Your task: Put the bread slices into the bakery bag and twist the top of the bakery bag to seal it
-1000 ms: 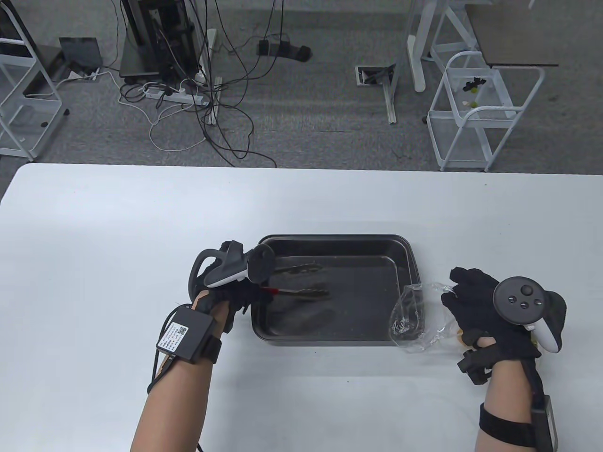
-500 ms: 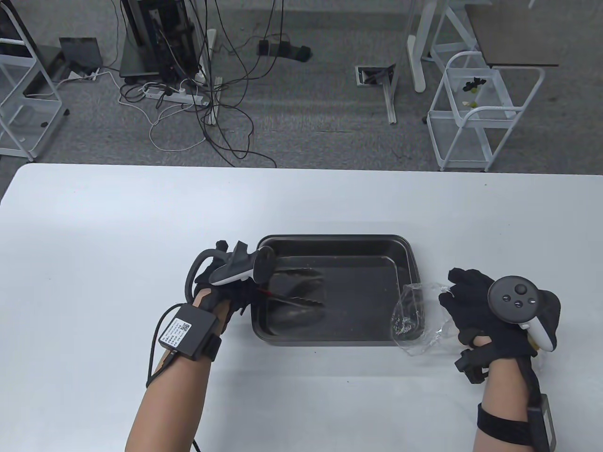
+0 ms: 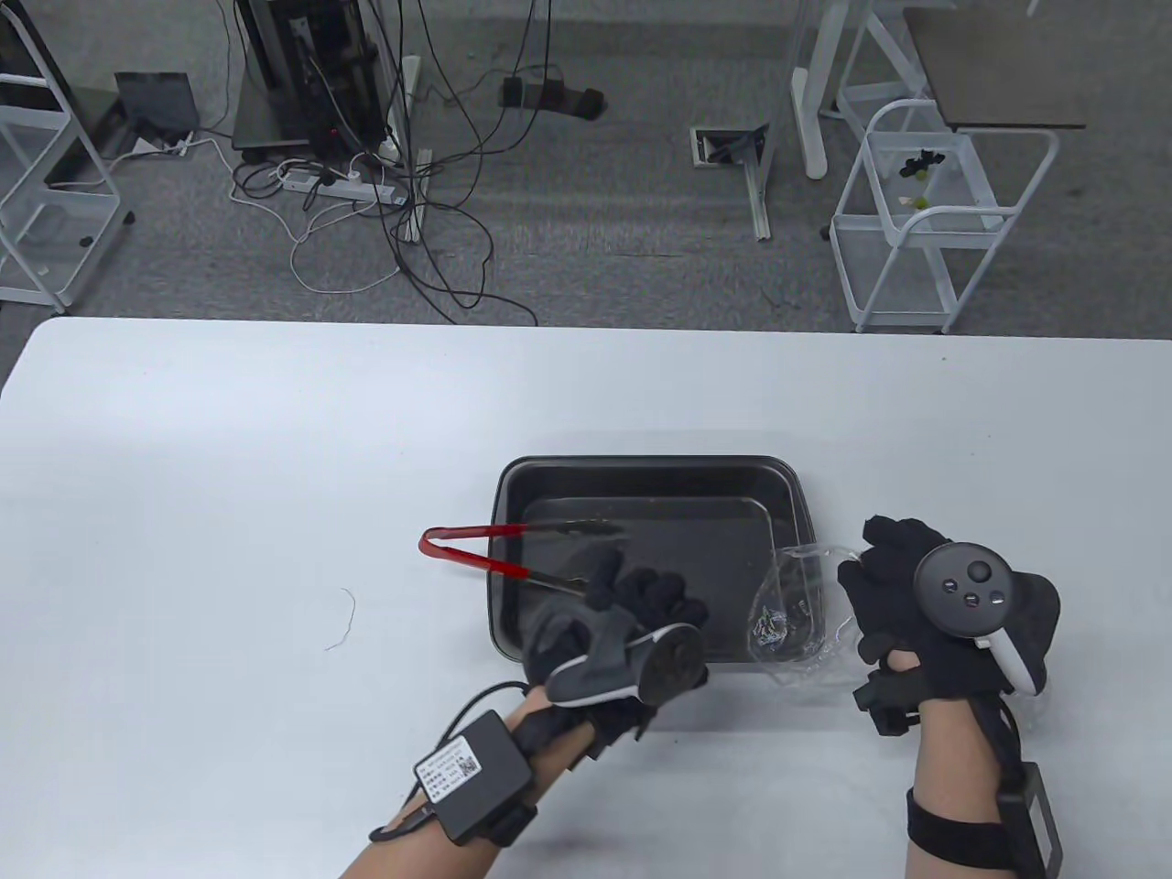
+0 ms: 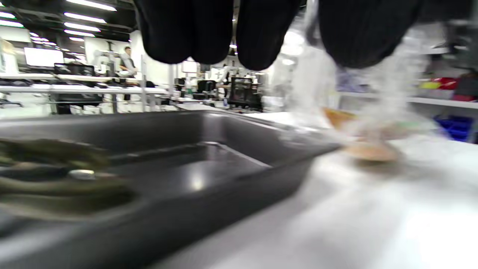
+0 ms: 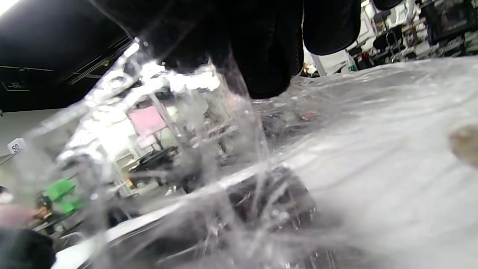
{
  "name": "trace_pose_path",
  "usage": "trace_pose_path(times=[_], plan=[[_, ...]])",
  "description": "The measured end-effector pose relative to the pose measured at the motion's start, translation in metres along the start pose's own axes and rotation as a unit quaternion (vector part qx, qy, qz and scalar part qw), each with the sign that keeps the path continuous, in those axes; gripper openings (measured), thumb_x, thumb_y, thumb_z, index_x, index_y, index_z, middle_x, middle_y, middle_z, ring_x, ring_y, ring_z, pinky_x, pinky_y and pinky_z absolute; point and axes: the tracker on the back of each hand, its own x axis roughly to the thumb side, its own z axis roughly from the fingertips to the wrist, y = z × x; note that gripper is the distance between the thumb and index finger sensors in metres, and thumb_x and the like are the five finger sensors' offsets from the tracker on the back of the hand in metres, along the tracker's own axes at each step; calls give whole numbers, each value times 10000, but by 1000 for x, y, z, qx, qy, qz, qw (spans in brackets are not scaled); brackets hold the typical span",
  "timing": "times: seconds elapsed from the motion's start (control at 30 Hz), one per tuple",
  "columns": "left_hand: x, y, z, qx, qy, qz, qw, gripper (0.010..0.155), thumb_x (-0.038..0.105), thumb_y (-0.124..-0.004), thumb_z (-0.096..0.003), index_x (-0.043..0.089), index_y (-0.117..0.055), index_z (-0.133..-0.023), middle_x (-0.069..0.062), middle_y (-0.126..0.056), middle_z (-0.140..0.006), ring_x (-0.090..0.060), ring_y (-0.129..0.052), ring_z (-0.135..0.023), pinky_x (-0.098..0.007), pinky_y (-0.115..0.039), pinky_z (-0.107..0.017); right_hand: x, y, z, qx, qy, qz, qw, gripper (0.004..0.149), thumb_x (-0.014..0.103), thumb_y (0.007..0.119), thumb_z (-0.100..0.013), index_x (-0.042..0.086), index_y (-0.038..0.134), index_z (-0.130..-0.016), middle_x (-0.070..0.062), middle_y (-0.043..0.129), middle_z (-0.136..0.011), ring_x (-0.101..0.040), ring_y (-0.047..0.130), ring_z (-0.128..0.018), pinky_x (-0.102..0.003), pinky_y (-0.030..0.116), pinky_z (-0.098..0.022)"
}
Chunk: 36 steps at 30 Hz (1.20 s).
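Your main risk sits on the white tabletop: the black baking tray lies right between your two hands, so reaching across could snag its raised rim or drag the bag's loose mouth, which already drapes over the tray's right edge. The clear bakery bag is thin and slippery; your right hand has its fingers curled onto the plastic, and if that grip slackens, the bread showing inside at the tabletop may slide back out before you twist the top. Your left hand hovers over the tray's near edge, fingers loosely bent, holding nothing. The red-handled tongs lie across the tray's left rim, near that hand; a careless sweep could knock them.
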Motion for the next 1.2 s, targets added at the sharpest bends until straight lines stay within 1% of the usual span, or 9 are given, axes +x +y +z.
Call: trace_pose_path(times=[0.17,0.33,0.43,0.57,0.7,0.77,0.87,1.03,1.2], plan=[[50,-20,-17,62,30,-22,997,739,672,-822,-364,294,-729,-992,-86,-642,-1131,-356,-710,-1050,-661,-383,-836,15,-4,6,-45,2,18,999,441,295,865,-452,-127,967,-526,-288,827,-975,-609,672,-925,-750,439,-674],[54,-15,-15,113,61,50,990,476,522,-820,-443,300,-867,-861,-51,-798,-1035,-322,-836,-970,-640,-448,-826,19,-6,9,-57,2,32,998,440,297,866,-451,-125,970,-516,-287,838,-966,-606,681,-920,-749,446,-671],[49,-5,-9,114,64,61,990,435,461,-783,-462,284,-882,-847,-43,-832,-1010,-333,-852,-951,-635,-462,-824,22,-9,11,-56,0,28,998,440,298,865,-452,-124,969,-519,-292,834,-967,-610,680,-918,-750,444,-671],[34,26,12,127,61,50,989,441,428,-750,-455,272,-884,-846,-48,-840,-1007,-333,-855,-949,-639,-464,-823,29,-21,17,-54,-10,11,998,442,310,852,-462,-109,966,-542,-302,801,-991,-622,648,-930,-754,431,-672],[22,76,40,131,50,25,990,435,394,-755,-439,289,-883,-841,-40,-826,-1026,-339,-821,-982,-650,-448,-829,45,-38,29,-32,-51,-74,995,482,351,828,-481,-96,955,-606,-321,761,-1017,-638,620,-936,-759,422,-669],[16,105,56,138,54,-3,989,428,368,-763,-443,319,-867,-855,-36,-796,-1051,-333,-788,-1013,-651,-435,-835,53,-47,37,-13,-82,-136,987,534,390,811,-495,-105,939,-651,-330,740,-1030,-645,603,-942,-762,413,-670],[3,140,79,194,80,-43,977,420,356,-768,-438,363,-864,-847,-15,-797,-1056,-326,-781,-1024,-645,-442,-840,60,-60,47,14,-151,-222,963,570,411,795,-503,-120,932,-661,-336,733,-1037,-651,593,-947,-767,403,-672],[-27,161,111,269,107,10,957,416,339,-767,-429,408,-865,-828,-37,-769,-1070,-339,-769,-1024,-639,-460,-836,53,-65,45,96,-238,-289,922,598,430,761,-530,-90,876,-801,-335,704,-1063,-653,579,-964,-774,382,-684],[-61,151,128,274,85,117,951,415,333,-759,-429,440,-862,-817,-41,-752,-1083,-340,-766,-1027,-646,-462,-832,59,-63,47,75,-276,-249,925,571,300,807,-517,111,717,-1049,-286,622,-1132,-628,550,-1006,-779,357,-703]])
